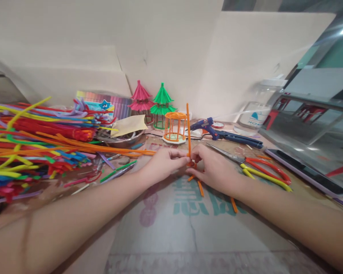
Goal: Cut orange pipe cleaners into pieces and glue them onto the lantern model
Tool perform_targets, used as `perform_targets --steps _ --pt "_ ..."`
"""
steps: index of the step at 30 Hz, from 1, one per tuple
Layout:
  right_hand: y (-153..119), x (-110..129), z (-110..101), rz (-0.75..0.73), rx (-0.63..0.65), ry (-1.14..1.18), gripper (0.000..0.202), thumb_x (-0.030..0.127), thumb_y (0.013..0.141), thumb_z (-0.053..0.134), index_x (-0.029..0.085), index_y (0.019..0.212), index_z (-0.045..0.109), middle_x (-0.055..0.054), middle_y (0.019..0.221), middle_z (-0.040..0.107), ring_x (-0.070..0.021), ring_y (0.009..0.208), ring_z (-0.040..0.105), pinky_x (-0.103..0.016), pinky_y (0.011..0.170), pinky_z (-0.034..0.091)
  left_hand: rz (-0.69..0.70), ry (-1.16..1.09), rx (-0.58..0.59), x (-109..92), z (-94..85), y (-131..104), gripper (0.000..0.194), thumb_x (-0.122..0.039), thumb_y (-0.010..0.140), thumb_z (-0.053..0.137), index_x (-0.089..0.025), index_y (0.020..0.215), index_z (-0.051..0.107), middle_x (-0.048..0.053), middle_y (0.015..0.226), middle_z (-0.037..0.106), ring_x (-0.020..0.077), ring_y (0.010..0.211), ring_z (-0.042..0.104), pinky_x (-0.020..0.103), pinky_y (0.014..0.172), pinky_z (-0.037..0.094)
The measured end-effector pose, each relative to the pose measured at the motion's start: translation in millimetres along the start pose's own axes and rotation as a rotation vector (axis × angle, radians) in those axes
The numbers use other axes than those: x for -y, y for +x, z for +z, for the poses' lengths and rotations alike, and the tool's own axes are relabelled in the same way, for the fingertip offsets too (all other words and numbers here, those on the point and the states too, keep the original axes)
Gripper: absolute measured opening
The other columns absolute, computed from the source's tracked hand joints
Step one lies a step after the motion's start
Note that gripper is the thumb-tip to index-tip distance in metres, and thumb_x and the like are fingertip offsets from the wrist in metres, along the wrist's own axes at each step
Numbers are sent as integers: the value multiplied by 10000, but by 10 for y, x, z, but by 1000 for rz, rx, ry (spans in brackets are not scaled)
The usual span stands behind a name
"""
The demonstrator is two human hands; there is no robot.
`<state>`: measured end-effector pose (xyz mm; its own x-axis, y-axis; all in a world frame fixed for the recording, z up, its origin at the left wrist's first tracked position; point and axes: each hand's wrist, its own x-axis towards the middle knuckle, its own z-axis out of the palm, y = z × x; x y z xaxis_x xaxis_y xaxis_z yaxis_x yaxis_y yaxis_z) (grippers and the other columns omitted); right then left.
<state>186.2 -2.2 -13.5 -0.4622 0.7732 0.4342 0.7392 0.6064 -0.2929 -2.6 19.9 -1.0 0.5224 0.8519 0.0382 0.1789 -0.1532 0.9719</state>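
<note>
A slender, fuzzy orange craft stem (188,135) is held upright over a worktop (217,239) marked with green printed characters, its lower end grasped by the fingers of two bare hands. By the left hand (163,161), the stem is pinched between thumb and forefinger; by the right hand (217,167), it is gripped just beside, some fingertips being partly hidden. Seen from the hands, a round orange cage of fuzzy stems on a pale base (176,123) is placed at 11 o'clock, and farther out that way are set a bright pink tiered-roof model (140,101) and a bright green tiered-roof model (162,101). A dark blue glue gun (208,128) is laid at 1 o'clock. Metal scissors with red and yellow handles (237,158) are seen at 3 o'clock, with a dark-screened flat phone (307,171) beyond. Short orange stem pieces (200,188) are scattered between 4 and 5 o'clock. At 9 o'clock, the worktop is covered by a multicoloured heap of fuzzy stems (45,133).
</note>
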Motion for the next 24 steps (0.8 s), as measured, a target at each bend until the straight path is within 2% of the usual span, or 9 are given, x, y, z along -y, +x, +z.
perform_targets --steps 5,10,17,21,24 --pt "11 -6 30 22 -12 0 253 331 816 681 226 892 464 -20 834 604 -176 685 557 -286 594 393 40 37 1 -25 24 -34 173 -260 782 637 -131 676 684 -5 689 653 107 650 564 202 609 414" --pt "1 8 37 82 2 15 242 359 821 667 224 887 477 -14 792 606 -176 650 563 -280 553 375 24 -20 53 -2 30 -29 142 -260 793 634 -135 751 688 -17 688 645 86 604 544 189 581 402" --pt "4 28 36 76 -28 10 235 338 816 670 228 864 468 -2 771 588 -167 641 544 -275 556 360 10 -18 44 6 22 -18 189 -312 792 645 -131 796 699 -1 698 666 95 593 554 194 560 395" --pt "0 13 -11 51 -17 7 323 390 784 716 223 900 465 -18 820 601 -178 686 552 -286 598 381 -16 -12 -14 6 10 -10 207 -328 788 654 -128 805 703 -25 625 614 74 535 486 190 525 358" --pt "-6 1 -31 47 -25 17 299 381 809 691 221 904 456 -18 816 597 -173 684 546 -285 603 379 -20 8 -41 13 2 3 233 -352 785 659 -122 769 692 -40 578 568 59 498 432 189 502 323"
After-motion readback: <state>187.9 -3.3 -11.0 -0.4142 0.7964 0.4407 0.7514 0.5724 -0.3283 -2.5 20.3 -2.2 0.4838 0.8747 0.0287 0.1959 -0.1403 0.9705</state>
